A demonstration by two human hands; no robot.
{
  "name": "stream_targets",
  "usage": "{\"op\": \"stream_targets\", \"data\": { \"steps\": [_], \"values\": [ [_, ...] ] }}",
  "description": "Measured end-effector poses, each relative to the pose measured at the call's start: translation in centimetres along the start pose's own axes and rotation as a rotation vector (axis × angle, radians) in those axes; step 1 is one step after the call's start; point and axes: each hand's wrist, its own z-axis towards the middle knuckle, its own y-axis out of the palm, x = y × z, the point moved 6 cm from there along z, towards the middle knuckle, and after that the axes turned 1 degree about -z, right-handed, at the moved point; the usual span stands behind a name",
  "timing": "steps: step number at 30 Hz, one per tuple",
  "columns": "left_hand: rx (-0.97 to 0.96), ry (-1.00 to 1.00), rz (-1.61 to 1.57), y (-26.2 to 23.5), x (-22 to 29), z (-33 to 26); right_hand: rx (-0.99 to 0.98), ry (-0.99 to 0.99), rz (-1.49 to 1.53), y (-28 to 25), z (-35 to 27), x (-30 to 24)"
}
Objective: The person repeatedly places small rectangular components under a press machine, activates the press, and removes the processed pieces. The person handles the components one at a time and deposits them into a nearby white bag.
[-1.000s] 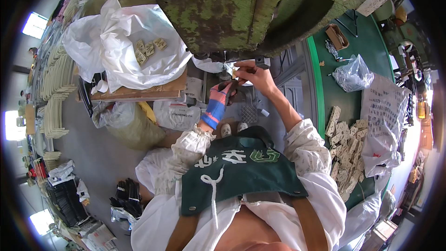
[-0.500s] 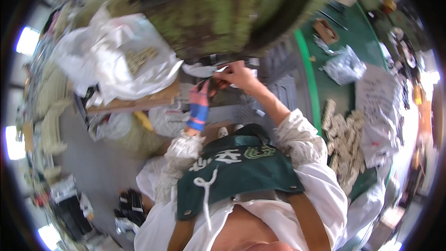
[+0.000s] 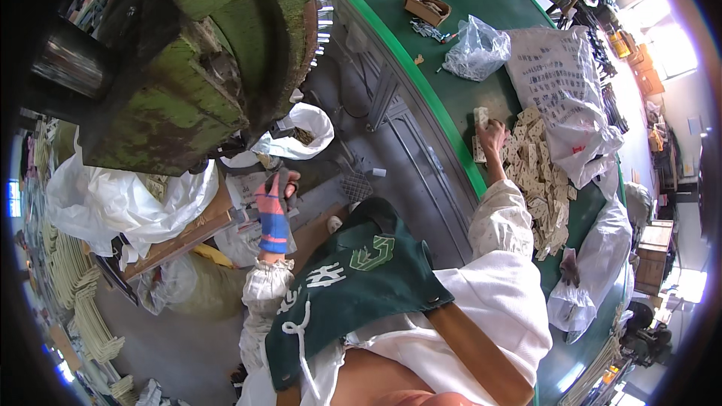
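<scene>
My right hand [image 3: 493, 137] is bare and reaches to the left edge of a heap of pale, flat rectangular pieces [image 3: 535, 173] on the green table. Its fingers bend down around a pale rectangular piece [image 3: 481, 116] there. Below the green machine, my left hand [image 3: 275, 199] wears a pink-and-blue striped glove with dark fingertips. Its fingers are curled together, and anything in them is too small to make out. Just beyond it, a white bag [image 3: 306, 132] hangs open with small pale pieces inside.
The heavy, worn green machine [image 3: 218, 68] fills the upper left. Beside it, a white bag [image 3: 113, 207] rests on a wooden board [image 3: 188, 237]. The green-edged table [image 3: 410, 68] holds a small cardboard box [image 3: 427, 7], a clear plastic bag [image 3: 477, 49] and a large printed sack [image 3: 553, 75].
My right hand has left my left hand under the machine and moved right to the heap on the table. The left hand stays near the machine. The view has swung right.
</scene>
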Motion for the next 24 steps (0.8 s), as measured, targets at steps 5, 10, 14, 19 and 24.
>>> {"op": "stream_targets", "data": {
  "steps": [5, 10, 14, 19, 24],
  "values": [
    [-0.099, 0.089, 0.169, 3.3, -0.8, 0.2, 0.388, -0.109, 0.839, -0.4, 2.1, -1.0],
    [-0.201, 0.291, 0.397, 7.9, -1.7, -1.0, -0.989, -0.357, 0.920, -3.7, -12.6, -19.4],
    [-0.147, 0.480, 0.473, 5.8, -1.8, -1.3, -1.560, -0.471, 0.821, -4.0, -22.8, -28.1],
    [0.118, 0.406, 0.552, 1.3, 3.5, -4.1, -1.598, -0.608, 0.939, -7.6, -25.6, -36.0],
    [0.202, 0.136, 0.101, -2.1, 5.1, -1.7, -1.482, -0.669, 0.886, -4.9, -25.4, -41.7]
  ]
}}
